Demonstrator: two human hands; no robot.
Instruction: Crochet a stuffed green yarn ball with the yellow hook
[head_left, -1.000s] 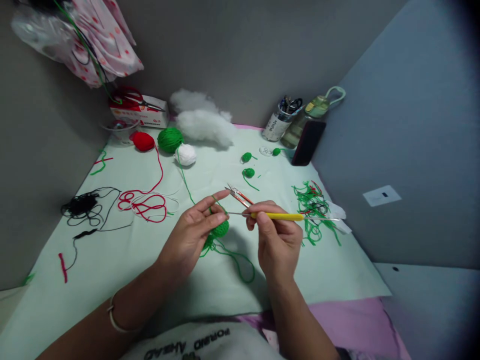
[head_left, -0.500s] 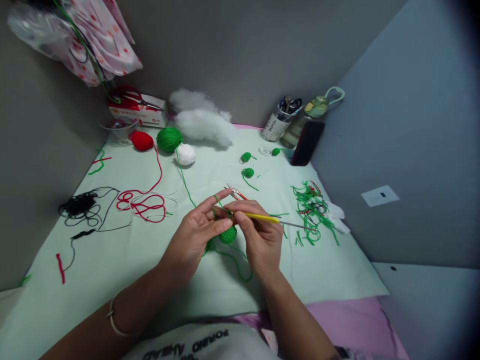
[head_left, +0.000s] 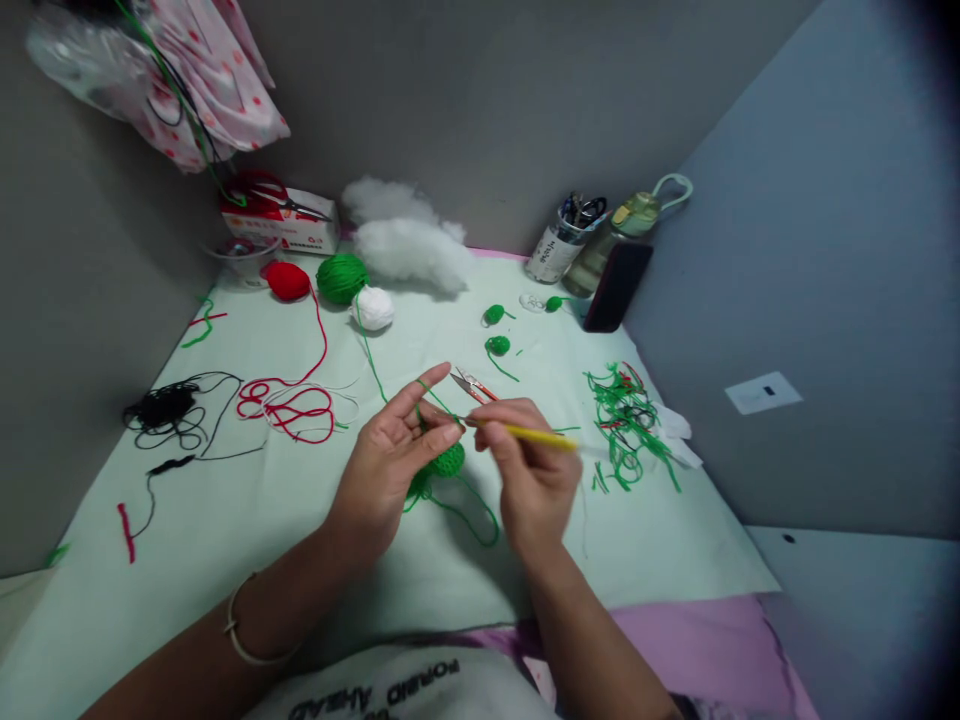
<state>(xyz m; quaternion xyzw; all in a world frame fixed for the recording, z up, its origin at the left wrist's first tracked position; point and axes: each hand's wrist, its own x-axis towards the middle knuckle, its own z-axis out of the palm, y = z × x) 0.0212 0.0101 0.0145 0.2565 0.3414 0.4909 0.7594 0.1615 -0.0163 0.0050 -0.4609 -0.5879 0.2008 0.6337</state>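
My left hand [head_left: 386, 455] pinches a small green crochet piece [head_left: 448, 459] between thumb and fingers, its index finger raised with green yarn running over it. That yarn leads back to a green yarn ball [head_left: 342, 279]. In my right hand [head_left: 536, 475] is a crochet hook with a yellow handle [head_left: 541, 436], its tip pointing left near the left fingertips. Whether the tip sits in a stitch is too small to tell. A green tail loops below the piece. Just beyond my hands lie orange-handled thread snips [head_left: 474, 386].
Red [head_left: 288, 282] and white yarn balls [head_left: 373, 308] and white stuffing [head_left: 409, 245] sit at the back. Black yarn [head_left: 160, 407] lies left. Small green crocheted balls [head_left: 498, 345], yarn scraps [head_left: 622, 425], a phone [head_left: 618, 287], a bottle [head_left: 611, 240] and a pen cup [head_left: 555, 247] are to the right.
My right hand and the hook have shifted right, away from the left hand, and the handle is blurred. The green piece has moved slightly left and up, uncovering more of the snips.
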